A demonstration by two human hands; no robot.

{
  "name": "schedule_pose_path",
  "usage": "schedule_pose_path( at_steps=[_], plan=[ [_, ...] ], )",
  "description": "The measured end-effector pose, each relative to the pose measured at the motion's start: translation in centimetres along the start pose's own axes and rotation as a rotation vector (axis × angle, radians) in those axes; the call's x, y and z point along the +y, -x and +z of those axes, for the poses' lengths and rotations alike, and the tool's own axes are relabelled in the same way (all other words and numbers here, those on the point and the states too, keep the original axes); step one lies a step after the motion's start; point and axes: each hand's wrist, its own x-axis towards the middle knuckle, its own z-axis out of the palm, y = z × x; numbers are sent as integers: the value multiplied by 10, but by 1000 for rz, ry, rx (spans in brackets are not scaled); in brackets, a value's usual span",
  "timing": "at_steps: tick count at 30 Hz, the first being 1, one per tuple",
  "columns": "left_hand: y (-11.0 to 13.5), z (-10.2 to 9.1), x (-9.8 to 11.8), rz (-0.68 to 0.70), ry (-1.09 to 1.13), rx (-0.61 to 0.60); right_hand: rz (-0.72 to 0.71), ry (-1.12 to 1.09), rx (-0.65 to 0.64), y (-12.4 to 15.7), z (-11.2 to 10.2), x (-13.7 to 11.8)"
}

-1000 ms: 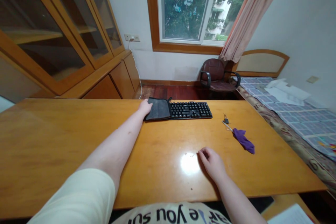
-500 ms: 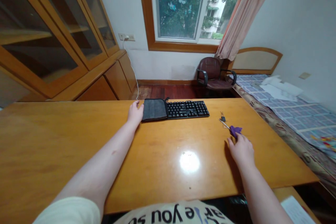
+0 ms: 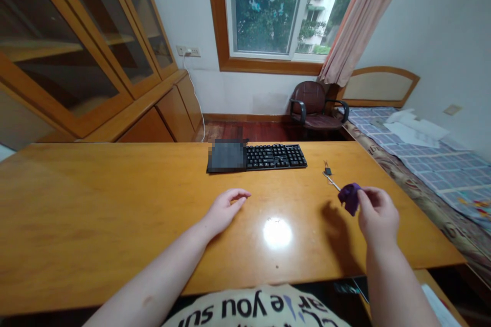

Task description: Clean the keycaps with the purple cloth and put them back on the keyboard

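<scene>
My right hand (image 3: 379,217) pinches a dark purple item, seemingly a key ring's soft ornament (image 3: 350,199), between thumb and fingers over the table's right part. A thin silvery metal piece (image 3: 333,182) runs from it toward a small black tag-like piece (image 3: 327,170) by the tabletop. Whether these are joined I cannot make out for certain. Over the middle of the wooden table (image 3: 115,214), my left hand (image 3: 225,209) holds nothing, its thumb apart from its loosely curved fingers. Beyond it, a black keyboard (image 3: 276,157) lies with a dark grey pouch (image 3: 227,156) covering its left end.
A maroon armchair (image 3: 312,104) stands past the far table edge, below the window. To the right is a bed (image 3: 414,156) with papers (image 3: 416,127) on it. Glass-doored cabinets (image 3: 76,51) line the left wall, and a white cord (image 3: 197,99) hangs from an outlet.
My left hand has left the pouch's edge and come back toward me. My right hand has closed on the purple ornament and lifted it slightly, moving right.
</scene>
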Motion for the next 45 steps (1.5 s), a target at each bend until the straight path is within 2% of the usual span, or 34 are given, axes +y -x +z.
schedule_pose_path(
  at_steps=[2, 4, 7, 9, 12, 14, 19, 21, 24, 29, 31, 33, 34, 36, 37, 39, 41, 42, 45],
  plan=[
    [0, 10, 6, -18, 86, -54, 108, -397, -206, 11, 14, -21],
    [-1, 22, 10, -27, 182, -91, 284, -664, -495, 27, 33, -37],
    [-2, 42, 14, -37, 318, -141, 491, -849, -771, 53, 65, -53],
    [-1, 51, 14, -83, 408, -101, 572, -895, -873, 69, 82, -58],
    [1, 54, 13, -205, 507, 4, 611, -906, -882, 83, 97, -57],
    [2, 50, 11, -262, 516, 49, 589, -850, -904, 87, 103, -53],
    [1, 33, 7, -234, 427, 212, 313, -461, -974, 85, 111, -44],
    [1, 25, 4, -213, 388, 228, 266, -375, -994, 82, 112, -42],
    [-1, 14, -2, -187, 312, 209, 267, -357, -1026, 76, 111, -39],
    [-5, 2, -16, -138, 171, 170, 203, -354, -978, 65, 113, -32],
    [-7, 0, -17, -104, 78, 185, 73, -261, -880, 61, 113, -31],
    [-6, -2, -14, -66, -33, 215, -167, -146, -790, 59, 110, -33],
    [-4, -4, -12, -37, -99, 216, -308, -88, -795, 60, 107, -35],
    [0, -10, -9, 53, -275, 144, -550, 26, -931, 64, 100, -39],
    [3, -13, -8, 109, -380, 70, -619, 80, -1020, 67, 97, -40],
    [10, -21, -6, 198, -572, -124, -650, 168, -1112, 75, 93, -38],
    [15, -26, -7, 207, -672, -285, -616, 208, -1065, 83, 92, -33],
    [17, -27, -7, 188, -692, -326, -597, 220, -1013, 85, 94, -29],
    [20, -23, -5, 142, -730, -315, -562, 298, -876, 90, 100, -20]
  ],
)
